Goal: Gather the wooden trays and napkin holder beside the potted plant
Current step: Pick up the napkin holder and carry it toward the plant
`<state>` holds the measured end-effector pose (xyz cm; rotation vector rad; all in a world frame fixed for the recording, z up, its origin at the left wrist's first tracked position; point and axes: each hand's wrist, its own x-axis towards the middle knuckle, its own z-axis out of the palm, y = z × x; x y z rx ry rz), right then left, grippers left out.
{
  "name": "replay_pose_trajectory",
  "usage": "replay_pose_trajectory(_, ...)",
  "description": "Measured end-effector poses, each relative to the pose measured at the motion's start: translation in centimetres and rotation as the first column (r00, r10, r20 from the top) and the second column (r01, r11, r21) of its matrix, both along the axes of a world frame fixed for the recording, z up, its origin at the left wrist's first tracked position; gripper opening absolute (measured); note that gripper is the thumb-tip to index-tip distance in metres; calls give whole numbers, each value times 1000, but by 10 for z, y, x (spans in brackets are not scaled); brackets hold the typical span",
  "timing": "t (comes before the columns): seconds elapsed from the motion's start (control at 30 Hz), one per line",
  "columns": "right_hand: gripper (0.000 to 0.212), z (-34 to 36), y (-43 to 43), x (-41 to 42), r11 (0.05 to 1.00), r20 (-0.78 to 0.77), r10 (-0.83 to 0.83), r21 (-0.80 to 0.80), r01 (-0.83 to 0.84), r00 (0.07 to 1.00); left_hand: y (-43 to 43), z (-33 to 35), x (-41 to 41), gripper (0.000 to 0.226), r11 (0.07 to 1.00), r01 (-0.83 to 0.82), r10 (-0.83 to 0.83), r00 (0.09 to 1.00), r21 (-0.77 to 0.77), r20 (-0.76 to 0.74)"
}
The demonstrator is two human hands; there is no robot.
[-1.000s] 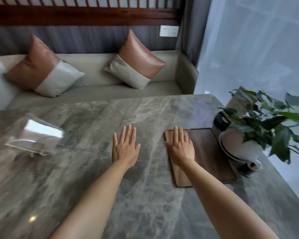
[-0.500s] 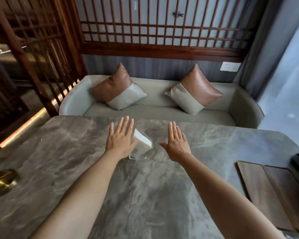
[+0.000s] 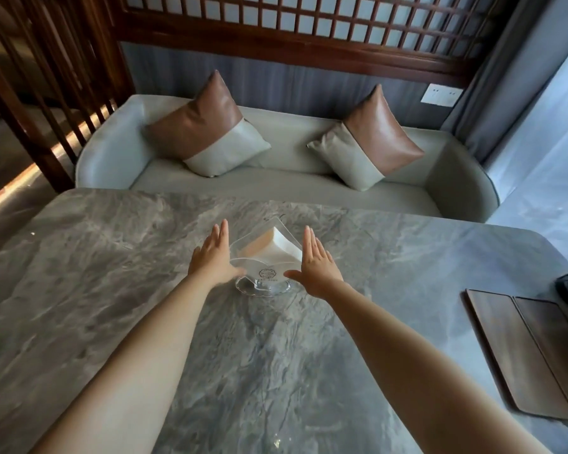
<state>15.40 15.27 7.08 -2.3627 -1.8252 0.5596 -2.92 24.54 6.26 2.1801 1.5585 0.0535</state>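
Ok, both hands flank the napkin holder mid table: left hand grip wide w/ thumb touching its clear wall, right hand grip wide, just beside it, contact unclear. Risks, IMO: holder is clear plastic on a small foot, a one-sided push could tip it or spill the napkins; slick marble, may skid. Count: 1 holder, 2 wooden trays side by side at the right edge, 2 cushions behind. Plant not in view.
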Motion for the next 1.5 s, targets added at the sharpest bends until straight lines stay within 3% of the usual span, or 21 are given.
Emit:
replay_pose_trajectory(0.23,99,-10,15,4,996,-129,-89,-15,88,988,16,-8,6,95,998,41,-36,992,-41,120)
replay_pose_trajectory(0.4,81,-12,13,3,994,-160,-93,40,100,983,14,-3,9,76,998,12,-3,988,-58,155)
replay_pose_trajectory(0.73,70,8,-47,42,978,-188,-151,117,175,970,-24,35,57,74,991,93,-76,984,-100,160)
replay_pose_trajectory(1.13,71,67,-215,195,861,-126,-429,243,447,895,-141,88,250,76,911,410,-388,885,-34,259)
replay_pose_trajectory(1.33,68,80,-333,280,765,-80,-591,260,589,803,-236,99,367,73,798,602,-574,770,-18,279)
replay_pose_trajectory(1.5,71,80,-439,341,644,-58,-737,241,726,673,-328,101,465,60,667,744,-724,640,26,255)
